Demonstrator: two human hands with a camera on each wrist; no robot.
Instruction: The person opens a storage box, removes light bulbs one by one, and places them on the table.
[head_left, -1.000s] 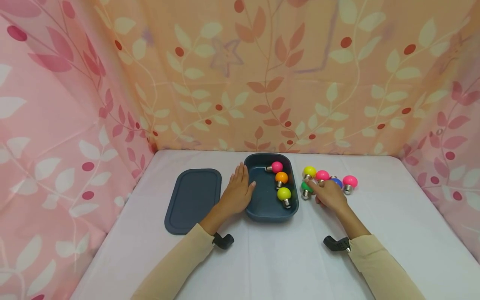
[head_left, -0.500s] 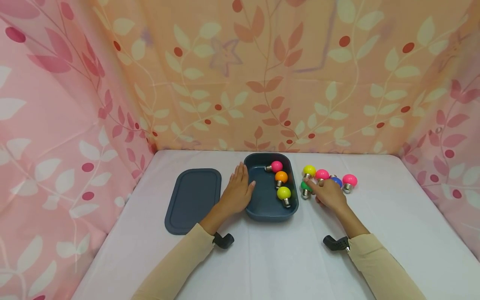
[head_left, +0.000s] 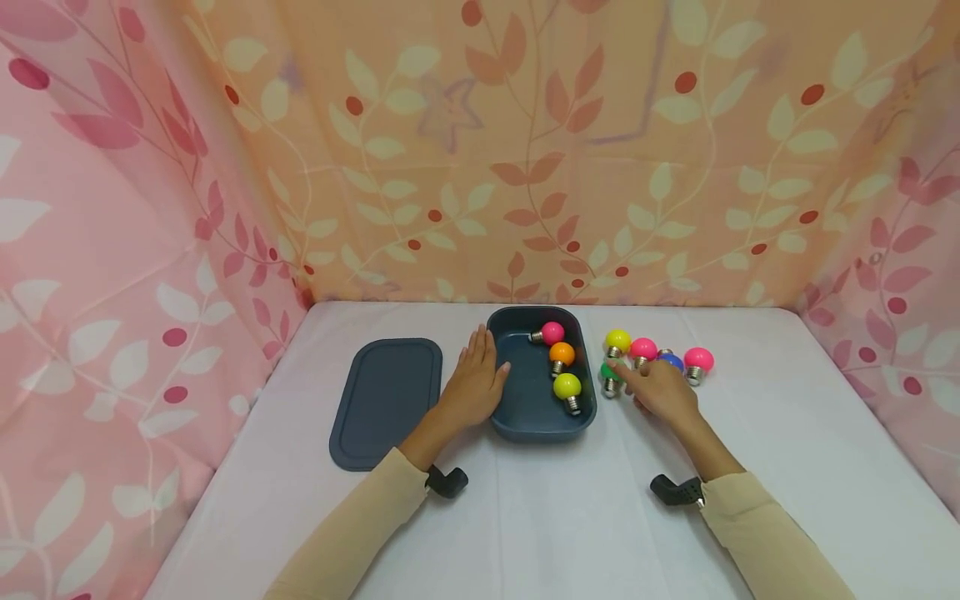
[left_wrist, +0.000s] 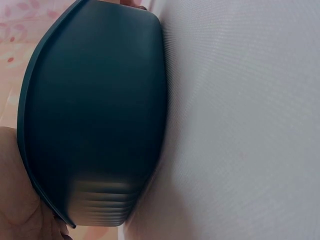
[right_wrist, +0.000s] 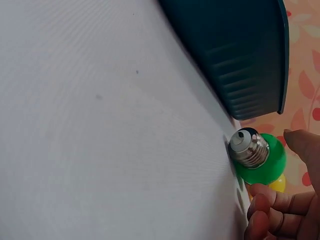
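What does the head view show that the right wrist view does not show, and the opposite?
Only the head view: the flat lid, the left hand, the three bulbs inside the container and the blue bulb.

Only the right wrist view: the tip of the green bulb's metal base, and the ridges on the container's outer wall.

Both: the container, the green bulb, a yellow bulb outside the container, the right hand and the white cloth.

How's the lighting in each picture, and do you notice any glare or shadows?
Head view: soft, fairly even light, only faint shadows around the container; left wrist: dimmer, the container nearly black-green, a pale sheen on its ribbed corner and soft shadow on the white cloth; right wrist: also dim, glints on the green bulb's metal base.
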